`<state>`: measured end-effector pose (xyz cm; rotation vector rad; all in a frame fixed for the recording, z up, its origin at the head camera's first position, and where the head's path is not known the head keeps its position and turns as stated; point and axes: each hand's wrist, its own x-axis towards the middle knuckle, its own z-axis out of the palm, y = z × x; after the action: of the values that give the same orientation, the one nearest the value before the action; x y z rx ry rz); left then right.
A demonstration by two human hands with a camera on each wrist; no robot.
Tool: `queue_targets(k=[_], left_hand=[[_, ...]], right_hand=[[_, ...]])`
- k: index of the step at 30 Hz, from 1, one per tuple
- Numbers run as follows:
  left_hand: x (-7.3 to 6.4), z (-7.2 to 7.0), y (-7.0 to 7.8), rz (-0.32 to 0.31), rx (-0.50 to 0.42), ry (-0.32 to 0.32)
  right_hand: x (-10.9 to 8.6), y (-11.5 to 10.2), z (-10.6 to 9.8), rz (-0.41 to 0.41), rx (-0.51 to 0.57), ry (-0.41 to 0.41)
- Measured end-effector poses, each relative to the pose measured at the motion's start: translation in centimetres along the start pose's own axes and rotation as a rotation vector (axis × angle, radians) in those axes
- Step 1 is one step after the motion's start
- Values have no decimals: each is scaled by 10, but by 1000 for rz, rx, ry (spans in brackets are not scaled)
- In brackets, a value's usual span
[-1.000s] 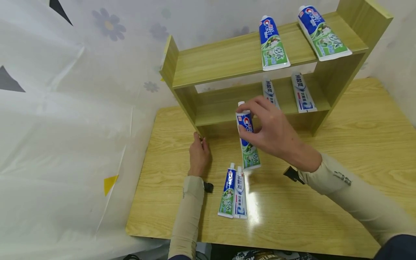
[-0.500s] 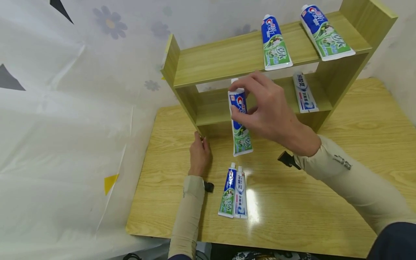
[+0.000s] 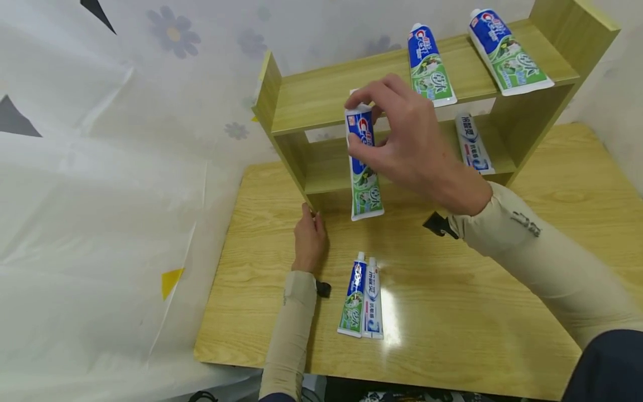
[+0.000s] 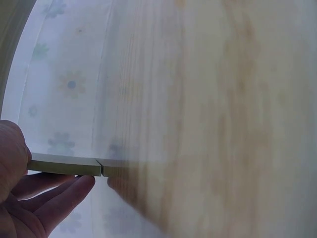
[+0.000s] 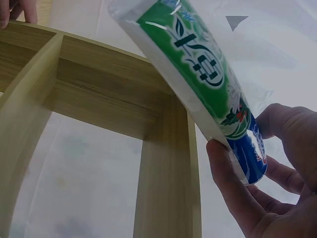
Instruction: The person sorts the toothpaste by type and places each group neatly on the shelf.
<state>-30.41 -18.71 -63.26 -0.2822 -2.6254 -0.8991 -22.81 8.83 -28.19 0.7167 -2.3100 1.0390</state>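
Note:
My right hand (image 3: 404,137) pinches a blue and green Crest toothpaste tube (image 3: 365,187) near its cap end, in front of the wooden shelf unit (image 3: 321,103). In the right wrist view, thumb and fingers hold opposite sides of this tube (image 5: 198,64). My left hand (image 3: 308,240) grips the unit's lower left corner; in the left wrist view its thumb and fingers lie on either side of the board's edge (image 4: 64,166). On the table, another Crest tube (image 3: 353,301) lies beside a white toothpaste tube (image 3: 372,304).
Two Crest tubes, one nearer the middle (image 3: 431,67) and one at the right (image 3: 509,56), lie on the top shelf. A white tube (image 3: 473,144) lies on the lower shelf. The wooden table (image 3: 452,324) ends at a front edge; plastic sheeting (image 3: 100,223) hangs at left.
My right hand has lifted the Crest tube up and slightly left, from above the table to the top shelf's front. It now hides the lower shelf's other white tube. My left hand stays put.

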Motion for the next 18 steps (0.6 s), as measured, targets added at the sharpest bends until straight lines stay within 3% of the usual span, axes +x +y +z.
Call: queue_targets(k=[9, 18], left_hand=[[0, 2, 0, 11, -6, 9], [-2, 2, -1, 27, 9, 22]], right_hand=[[30, 5, -7, 25, -70, -1], [54, 7, -15, 102, -105, -24]])
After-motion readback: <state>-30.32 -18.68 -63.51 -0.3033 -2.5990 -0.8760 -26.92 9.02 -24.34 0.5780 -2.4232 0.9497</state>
